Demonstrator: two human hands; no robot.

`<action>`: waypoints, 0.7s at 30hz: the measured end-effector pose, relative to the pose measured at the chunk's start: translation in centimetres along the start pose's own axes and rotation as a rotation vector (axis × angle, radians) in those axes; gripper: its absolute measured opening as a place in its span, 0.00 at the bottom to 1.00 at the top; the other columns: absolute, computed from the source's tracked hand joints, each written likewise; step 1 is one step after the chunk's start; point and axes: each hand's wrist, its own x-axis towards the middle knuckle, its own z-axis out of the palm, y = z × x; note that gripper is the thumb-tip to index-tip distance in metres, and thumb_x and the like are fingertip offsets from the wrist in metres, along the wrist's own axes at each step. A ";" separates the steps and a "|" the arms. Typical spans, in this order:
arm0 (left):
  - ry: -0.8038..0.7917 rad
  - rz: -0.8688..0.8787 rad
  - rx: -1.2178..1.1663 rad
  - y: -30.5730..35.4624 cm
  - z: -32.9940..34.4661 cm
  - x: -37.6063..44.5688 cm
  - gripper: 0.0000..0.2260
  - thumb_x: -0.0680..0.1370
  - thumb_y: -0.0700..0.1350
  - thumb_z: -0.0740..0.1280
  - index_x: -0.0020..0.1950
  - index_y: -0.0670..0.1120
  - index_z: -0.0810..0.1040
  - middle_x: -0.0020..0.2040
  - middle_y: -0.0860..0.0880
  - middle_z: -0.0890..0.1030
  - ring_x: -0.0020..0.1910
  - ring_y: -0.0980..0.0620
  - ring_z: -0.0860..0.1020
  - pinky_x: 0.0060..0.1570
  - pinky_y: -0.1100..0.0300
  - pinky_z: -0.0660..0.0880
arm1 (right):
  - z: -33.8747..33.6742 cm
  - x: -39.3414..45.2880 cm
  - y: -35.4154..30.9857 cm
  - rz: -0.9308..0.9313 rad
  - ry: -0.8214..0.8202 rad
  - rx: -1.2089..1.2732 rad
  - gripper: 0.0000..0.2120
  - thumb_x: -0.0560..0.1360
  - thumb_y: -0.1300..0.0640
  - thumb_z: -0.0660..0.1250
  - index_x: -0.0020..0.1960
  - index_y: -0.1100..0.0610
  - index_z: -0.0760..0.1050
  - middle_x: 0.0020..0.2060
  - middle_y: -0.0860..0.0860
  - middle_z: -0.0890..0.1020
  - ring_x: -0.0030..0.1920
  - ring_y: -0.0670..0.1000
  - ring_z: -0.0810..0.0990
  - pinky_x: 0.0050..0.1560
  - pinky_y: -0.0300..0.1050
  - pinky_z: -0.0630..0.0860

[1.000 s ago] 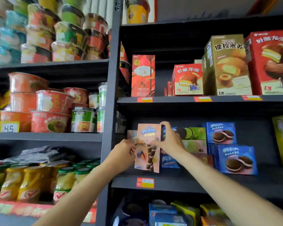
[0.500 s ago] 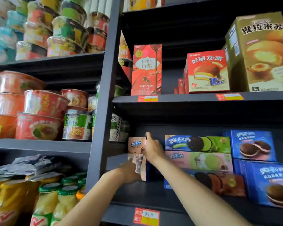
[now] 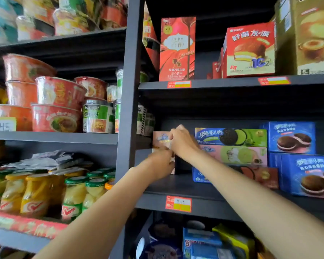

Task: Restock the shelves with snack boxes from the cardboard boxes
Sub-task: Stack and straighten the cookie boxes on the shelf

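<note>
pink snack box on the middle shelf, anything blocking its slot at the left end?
Nothing visible. Both hands, left hand and right hand, hold the pink snack box upright at the shelf's left end, and the stacked cookie boxes sit apart to its right.

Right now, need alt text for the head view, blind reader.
Both hands, left hand low and right hand at the top, hold an upright pink snack box at the left end of a dark shelf, beside stacked cookie boxes. Instant noodle bowls fill the neighbouring unit.
</note>
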 end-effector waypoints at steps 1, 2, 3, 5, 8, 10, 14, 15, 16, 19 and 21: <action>0.036 0.033 -0.021 0.4 -0.4 -0.9 0.14 0.80 0.42 0.57 0.62 0.37 0.72 0.63 0.40 0.73 0.59 0.41 0.74 0.58 0.53 0.72 | -0.6 -0.8 -0.4 -0.011 0.035 0.014 0.07 0.75 0.62 0.61 0.51 0.60 0.75 0.56 0.55 0.70 0.53 0.59 0.75 0.48 0.51 0.73; 0.074 0.066 -0.070 0.8 -0.9 -1.9 0.13 0.79 0.41 0.57 0.59 0.36 0.73 0.61 0.39 0.75 0.57 0.41 0.74 0.56 0.53 0.72 | -1.1 -1.7 -0.8 -0.025 0.088 0.042 0.06 0.75 0.62 0.61 0.49 0.60 0.76 0.56 0.55 0.71 0.53 0.58 0.76 0.49 0.50 0.74; 0.115 0.107 -0.127 1.0 -1.5 -3.1 0.11 0.79 0.39 0.57 0.56 0.36 0.75 0.58 0.39 0.76 0.55 0.41 0.75 0.54 0.53 0.73 | -1.5 -2.6 -1.2 -0.030 0.152 0.095 0.07 0.75 0.64 0.60 0.48 0.60 0.77 0.56 0.55 0.71 0.53 0.57 0.75 0.49 0.49 0.73; 0.230 0.187 -0.221 0.9 -2.6 -6.0 0.10 0.77 0.37 0.58 0.52 0.37 0.77 0.55 0.41 0.77 0.53 0.41 0.76 0.51 0.52 0.73 | -2.3 -4.8 -2.5 -0.032 0.312 0.238 0.10 0.73 0.67 0.59 0.45 0.62 0.79 0.54 0.57 0.74 0.53 0.55 0.75 0.50 0.42 0.70; 0.387 0.255 -0.320 -1.3 -3.2 -12.1 0.11 0.76 0.38 0.59 0.53 0.41 0.79 0.54 0.44 0.77 0.50 0.44 0.77 0.50 0.53 0.73 | -2.5 -9.5 -5.8 -0.084 0.588 0.444 0.13 0.67 0.68 0.54 0.39 0.64 0.78 0.46 0.60 0.77 0.47 0.51 0.75 0.44 0.30 0.65; 0.425 0.248 -0.350 -4.1 -2.4 -17.3 0.12 0.75 0.39 0.58 0.51 0.41 0.79 0.51 0.43 0.77 0.45 0.43 0.77 0.46 0.53 0.73 | -0.5 -13.8 -8.7 -0.119 0.683 0.492 0.13 0.67 0.68 0.53 0.38 0.65 0.77 0.42 0.60 0.77 0.44 0.48 0.73 0.44 0.30 0.65; 0.354 -0.034 -0.398 -12.6 2.9 -29.3 0.10 0.73 0.37 0.60 0.50 0.40 0.78 0.49 0.42 0.76 0.43 0.41 0.78 0.44 0.51 0.73 | 9.3 -25.6 -15.1 -0.214 0.417 0.550 0.11 0.68 0.70 0.54 0.38 0.65 0.75 0.40 0.52 0.73 0.43 0.45 0.70 0.45 0.25 0.64; 0.298 -0.127 -0.403 -14.9 4.8 -32.5 0.09 0.74 0.36 0.60 0.50 0.39 0.78 0.50 0.41 0.76 0.44 0.40 0.78 0.45 0.51 0.73 | 12.6 -29.0 -16.3 -0.192 0.299 0.574 0.12 0.67 0.68 0.53 0.38 0.65 0.76 0.41 0.51 0.72 0.43 0.45 0.71 0.45 0.26 0.65; 0.228 -0.221 -0.398 -17.2 7.0 -35.8 0.09 0.74 0.35 0.61 0.50 0.38 0.79 0.50 0.39 0.77 0.47 0.40 0.78 0.48 0.51 0.72 | 16.0 -32.4 -17.3 -0.160 0.175 0.578 0.13 0.67 0.66 0.53 0.40 0.66 0.76 0.42 0.52 0.72 0.44 0.47 0.72 0.46 0.30 0.67; 0.025 -0.523 -0.362 -24.2 13.8 -45.7 0.17 0.70 0.43 0.56 0.52 0.39 0.79 0.53 0.37 0.77 0.52 0.38 0.77 0.52 0.49 0.72 | 26.7 -42.0 -19.6 -0.076 -0.213 0.490 0.14 0.68 0.64 0.54 0.46 0.66 0.76 0.48 0.61 0.74 0.46 0.59 0.76 0.48 0.48 0.73; -0.073 -0.685 -0.351 -28.0 18.2 -52.4 0.21 0.66 0.46 0.54 0.52 0.40 0.79 0.52 0.38 0.77 0.52 0.38 0.77 0.51 0.48 0.74 | 32.8 -47.9 -21.1 -0.082 -0.456 0.425 0.14 0.67 0.65 0.57 0.50 0.66 0.76 0.52 0.63 0.74 0.51 0.62 0.74 0.51 0.54 0.74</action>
